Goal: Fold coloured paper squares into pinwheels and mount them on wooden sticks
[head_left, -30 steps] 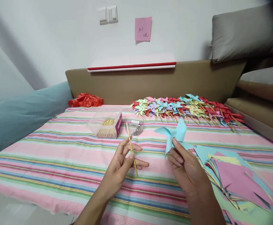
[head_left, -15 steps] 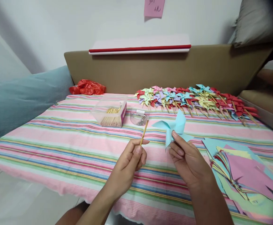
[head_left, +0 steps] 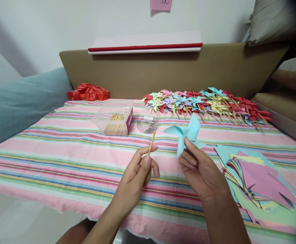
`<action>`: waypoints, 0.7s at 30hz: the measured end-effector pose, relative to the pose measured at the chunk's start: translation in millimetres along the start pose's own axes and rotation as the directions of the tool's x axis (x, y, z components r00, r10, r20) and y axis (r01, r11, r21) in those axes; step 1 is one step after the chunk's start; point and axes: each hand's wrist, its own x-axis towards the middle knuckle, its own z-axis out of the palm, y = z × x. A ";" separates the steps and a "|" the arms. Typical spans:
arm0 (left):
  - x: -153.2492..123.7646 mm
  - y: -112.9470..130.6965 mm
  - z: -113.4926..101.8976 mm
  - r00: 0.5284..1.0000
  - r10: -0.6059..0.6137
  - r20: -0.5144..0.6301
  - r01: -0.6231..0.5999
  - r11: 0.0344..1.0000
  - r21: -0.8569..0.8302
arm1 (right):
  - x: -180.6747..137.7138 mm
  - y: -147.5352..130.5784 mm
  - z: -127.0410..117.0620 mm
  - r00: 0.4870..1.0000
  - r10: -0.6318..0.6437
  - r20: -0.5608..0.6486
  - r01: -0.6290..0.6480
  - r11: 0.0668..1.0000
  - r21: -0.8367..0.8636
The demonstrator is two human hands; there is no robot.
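Head view, the only one: left hand [head_left: 135, 178] has its grip pinched on a thin wooden stick [head_left: 152, 142], thumb against the forefinger, stick tilted with its top leaning right; right hand [head_left: 205, 173] grips a light blue paper pinwheel [head_left: 185, 135], thumb on the front near the middle, fingers curled underneath. Pinwheel is up in front of the person, just right of the stick, the two apart. To do this well, I'd hold the pinwheel only at its centre, since the curled blades look like thin paper and would probably crease under a hard squeeze; stick best pinched firmly, free end clear of the fingers, lined up with the paper's middle. Whether a fastener sits under the thumb, can't tell. Materials: clear stiff plastic box [head_left: 97, 118] of straight, smooth-looking sticks [head_left: 116, 129]; round clear tub [head_left: 140, 127] with shiny metal bits [head_left: 151, 127], too small to identify; flat coloured paper stack [head_left: 261, 179], sheets fanned, at right; heap of folded pinwheels [head_left: 201, 103] behind; crumpled glossy red plastic bag [head_left: 92, 92] back left; woven-looking striped cloth [head_left: 74, 149] underneath, ragged at the front edge.
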 end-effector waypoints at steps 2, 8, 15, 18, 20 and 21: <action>0.0 -1.3 0.3 1.000 -0.002 -0.002 0.002 1.000 -0.024 | -2.1 -0.2 -0.1 0.998 -0.024 0.059 0.025 1.000 -0.010; -2.3 -1.5 0.1 1.000 0.014 0.023 -0.013 1.000 -0.026 | -20.2 2.3 9.7 0.962 -0.044 0.269 0.123 0.950 -0.285; -8.2 0.1 -3.2 0.993 0.111 -0.028 -0.110 0.993 0.034 | -27.8 4.9 16.1 0.815 -0.194 0.547 0.448 0.809 -0.381; -10.7 -4.0 -6.1 0.984 0.148 -0.098 -0.138 0.985 0.100 | -30.0 0.5 14.5 0.728 -0.204 0.654 0.595 0.662 -0.456; -11.4 -7.1 -7.8 0.974 0.180 -0.135 -0.167 0.980 0.108 | -34.5 -2.7 15.5 0.713 -0.222 0.666 0.647 0.574 -0.502; -11.4 -7.7 -8.1 0.973 0.187 -0.135 -0.175 0.980 0.097 | -37.2 -4.1 16.5 0.706 -0.242 0.666 0.669 0.537 -0.514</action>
